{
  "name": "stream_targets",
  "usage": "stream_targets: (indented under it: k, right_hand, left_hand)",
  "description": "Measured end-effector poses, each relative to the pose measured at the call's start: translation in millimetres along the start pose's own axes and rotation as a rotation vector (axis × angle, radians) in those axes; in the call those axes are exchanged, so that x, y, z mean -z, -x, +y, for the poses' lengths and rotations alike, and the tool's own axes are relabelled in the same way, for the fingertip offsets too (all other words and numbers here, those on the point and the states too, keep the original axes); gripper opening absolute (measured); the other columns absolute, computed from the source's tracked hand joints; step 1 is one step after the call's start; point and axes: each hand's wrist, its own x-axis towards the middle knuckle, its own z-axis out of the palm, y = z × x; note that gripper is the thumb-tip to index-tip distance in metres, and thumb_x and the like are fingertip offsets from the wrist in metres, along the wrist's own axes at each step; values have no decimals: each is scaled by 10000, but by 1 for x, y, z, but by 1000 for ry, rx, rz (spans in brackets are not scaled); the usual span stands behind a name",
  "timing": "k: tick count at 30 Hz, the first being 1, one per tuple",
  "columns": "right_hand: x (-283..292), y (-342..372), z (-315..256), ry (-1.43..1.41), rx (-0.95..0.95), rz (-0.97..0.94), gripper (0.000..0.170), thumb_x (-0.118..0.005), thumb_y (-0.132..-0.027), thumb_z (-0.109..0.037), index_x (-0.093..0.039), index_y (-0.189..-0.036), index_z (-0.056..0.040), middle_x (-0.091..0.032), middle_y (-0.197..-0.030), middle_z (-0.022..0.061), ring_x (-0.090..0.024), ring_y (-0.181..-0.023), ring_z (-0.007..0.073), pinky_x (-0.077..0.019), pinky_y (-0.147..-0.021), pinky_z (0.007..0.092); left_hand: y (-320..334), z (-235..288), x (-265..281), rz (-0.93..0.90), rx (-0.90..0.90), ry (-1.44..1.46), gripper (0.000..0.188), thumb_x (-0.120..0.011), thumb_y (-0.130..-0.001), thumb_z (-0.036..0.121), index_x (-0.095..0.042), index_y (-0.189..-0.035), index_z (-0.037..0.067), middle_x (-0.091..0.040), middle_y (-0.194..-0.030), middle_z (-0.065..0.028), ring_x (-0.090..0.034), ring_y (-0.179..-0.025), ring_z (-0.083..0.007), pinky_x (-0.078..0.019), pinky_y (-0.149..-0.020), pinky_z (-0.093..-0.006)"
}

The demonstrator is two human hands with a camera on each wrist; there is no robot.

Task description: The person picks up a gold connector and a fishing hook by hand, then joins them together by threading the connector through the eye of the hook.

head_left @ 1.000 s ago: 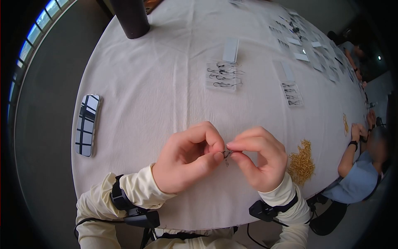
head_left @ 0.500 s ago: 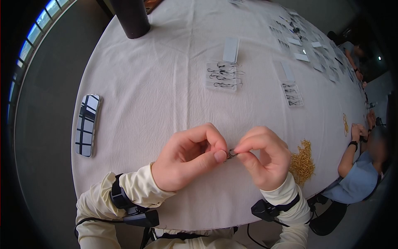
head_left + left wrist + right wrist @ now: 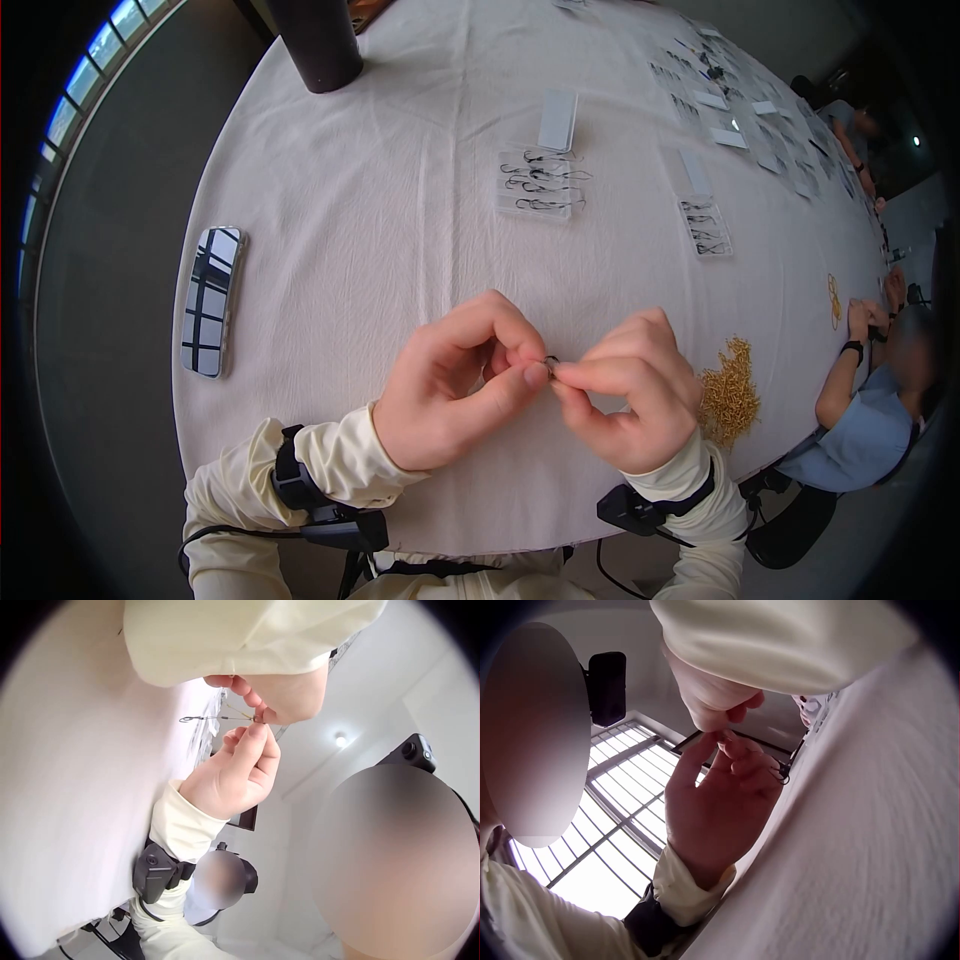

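In the head view my left hand [image 3: 460, 385] and right hand [image 3: 635, 390] meet fingertip to fingertip low over the white cloth. Between them is a tiny dark fishing hook rig [image 3: 551, 360], mostly covered by the fingers. My left thumb and forefinger pinch one side, and the right thumb and forefinger pinch the other. The left wrist view shows a thin line [image 3: 217, 718] with a dark loop at its end, sticking out from the fingertips. A dark curved hook part [image 3: 784, 778] shows beside the left fingers in the right wrist view.
A heap of small gold metal pieces [image 3: 732, 395] lies right of my right hand. Ahead stand clear boxes of dark hooks [image 3: 535, 205] [image 3: 706, 238]. A phone [image 3: 212, 300] lies left, a dark cylinder [image 3: 318, 45] behind. Other people sit at right.
Half a second ago a dark ring-like bend showed between the fingertips; now the fingers cover most of it. The right hand has moved slightly left and turned, its fingertips closer to the left hand's.
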Motion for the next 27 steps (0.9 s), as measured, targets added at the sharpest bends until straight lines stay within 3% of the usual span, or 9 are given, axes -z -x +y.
stream_targets:
  k: [4,5,9,12,14,19,21,27]
  right_hand:
    - [3,-3,-1,-61,9,-20,259,-789,-699,15,-685,-915,-81,-628,-761,8,-601,-669,175,-428,-646,305]
    - [5,-3,-1,-176,-65,-22,240,-784,-718,14,-686,-920,-70,-634,-787,28,-605,-673,177,-448,-659,301]
    - [0,-1,3,-479,-305,-15,199,-763,-773,24,-691,-944,-47,-638,-887,78,-613,-731,174,-496,-701,285]
    - [-2,0,9,-622,-286,-116,206,-752,-792,34,-696,-971,-49,-609,-941,73,-601,-807,155,-499,-730,275]
    - [-3,3,10,-688,-325,-123,201,-752,-797,30,-697,-970,-56,-594,-943,68,-592,-832,152,-494,-738,274]
    - [-3,7,14,-843,-390,-137,168,-756,-810,12,-694,-950,-59,-562,-949,60,-573,-858,145,-480,-757,273]
    - [0,4,13,-792,-348,-116,130,-759,-824,-19,-684,-925,-52,-568,-932,62,-574,-839,150,-473,-748,274]
    - [7,1,14,-612,-297,-126,84,-732,-850,-57,-663,-895,-39,-579,-895,70,-573,-793,167,-468,-717,277]
  left_hand:
    - [-2,-1,0,7,16,125,18,-607,-930,35,-601,-946,40,-539,-897,24,-470,-811,-63,-388,-750,-228]
    - [-3,-1,2,7,16,125,18,-607,-930,35,-601,-946,40,-539,-897,24,-470,-811,-63,-388,-750,-228]
    - [-2,0,6,-145,222,280,62,-599,-953,103,-611,-966,44,-551,-880,43,-477,-812,-55,-399,-755,-232]
    - [-2,0,6,-206,339,384,107,-596,-964,147,-622,-988,46,-554,-874,50,-472,-802,-49,-402,-742,-230]
    - [-2,1,8,-245,447,416,150,-606,-918,157,-620,-991,27,-584,-898,-9,-514,-838,-107,-417,-773,-268]
    - [-1,-4,5,-279,405,490,139,-599,-965,175,-620,-1018,48,-578,-928,14,-492,-833,-83,-408,-784,-244]
    - [-1,-8,3,-288,344,486,139,-602,-993,194,-620,-1034,62,-575,-934,39,-478,-812,-56,-408,-772,-219]
    - [-3,-3,2,-243,230,502,135,-575,-1021,175,-580,-1084,56,-617,-1048,-12,-570,-970,-95,-444,-886,-261]
